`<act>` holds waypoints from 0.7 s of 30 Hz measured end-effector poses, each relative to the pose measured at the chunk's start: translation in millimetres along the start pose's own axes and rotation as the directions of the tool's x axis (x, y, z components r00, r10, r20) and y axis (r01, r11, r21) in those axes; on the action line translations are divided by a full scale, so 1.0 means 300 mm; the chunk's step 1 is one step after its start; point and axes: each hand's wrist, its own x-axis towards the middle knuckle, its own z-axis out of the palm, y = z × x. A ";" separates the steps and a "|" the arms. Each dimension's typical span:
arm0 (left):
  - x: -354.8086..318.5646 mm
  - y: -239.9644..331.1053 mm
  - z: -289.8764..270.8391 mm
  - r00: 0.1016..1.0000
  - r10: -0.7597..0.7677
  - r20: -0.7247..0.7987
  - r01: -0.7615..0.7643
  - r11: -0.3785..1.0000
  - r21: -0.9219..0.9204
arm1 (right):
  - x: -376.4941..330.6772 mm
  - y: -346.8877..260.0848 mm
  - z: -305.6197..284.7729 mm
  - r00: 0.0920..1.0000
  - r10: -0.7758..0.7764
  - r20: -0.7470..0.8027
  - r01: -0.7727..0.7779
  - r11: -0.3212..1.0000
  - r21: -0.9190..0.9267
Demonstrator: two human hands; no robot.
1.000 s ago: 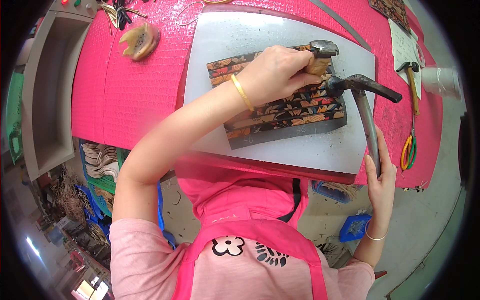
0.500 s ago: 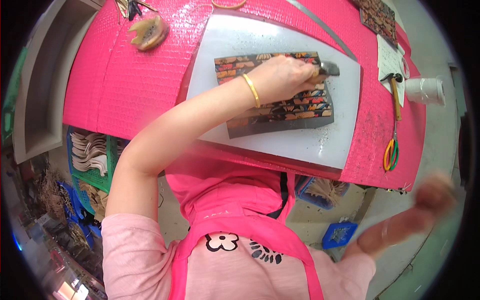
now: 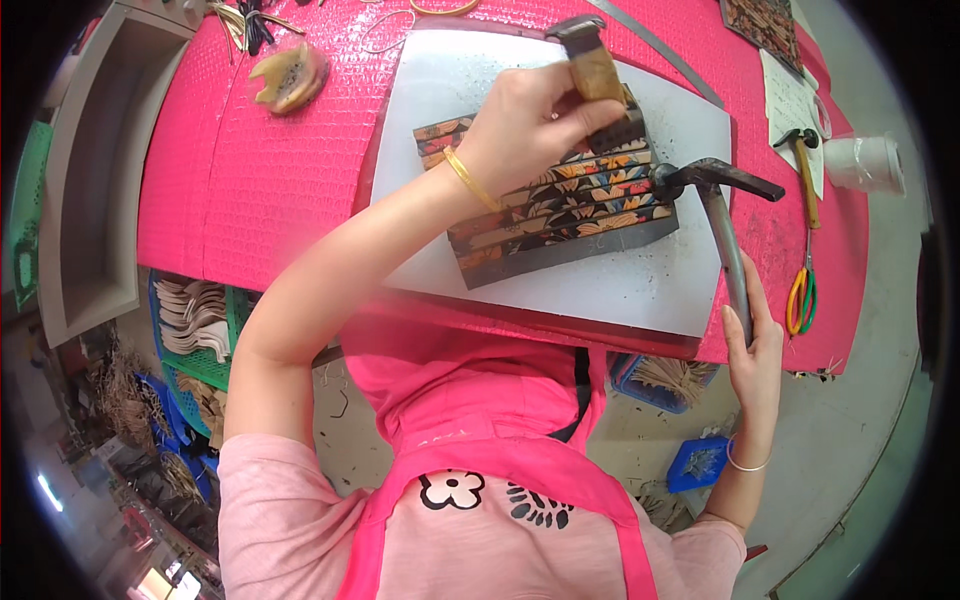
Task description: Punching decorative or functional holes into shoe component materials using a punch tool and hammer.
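My left hand point(image 3: 540, 115) is closed round a punch point(image 3: 594, 72) with a wooden middle, a metal cap on top and a dark lower end. It stands slightly tilted over strips of flower-patterned sheet point(image 3: 575, 205), lying side by side on a dark backing sheet point(image 3: 570, 255). My fingers hide part of the punch, and whether its lower end touches the strips I cannot tell. In my right hand point(image 3: 757, 355) is a hammer point(image 3: 732, 255), gripped low on its metal handle. Its head hangs beside the strips' right end. A white board point(image 3: 600, 305) lies beneath.
Pink covering spreads over the table point(image 3: 270, 200). To the right lie a second hammer point(image 3: 805, 175), scissors point(image 3: 802, 300) with yellow and green handles, and a white roll point(image 3: 862, 165). A yellowish lump point(image 3: 288, 80) sits at the left. A metal ruler point(image 3: 660, 50) lies behind the board.
My right hand has come in from the far right and swung the hammer over the board's right side. My left hand has shifted left and up, bringing the punch more upright.
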 end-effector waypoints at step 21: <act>-0.015 -0.027 0.062 0.927 0.334 0.172 -0.375 0.804 0.462 | -0.027 0.120 0.008 1.000 -0.007 -0.020 0.010 0.993 0.119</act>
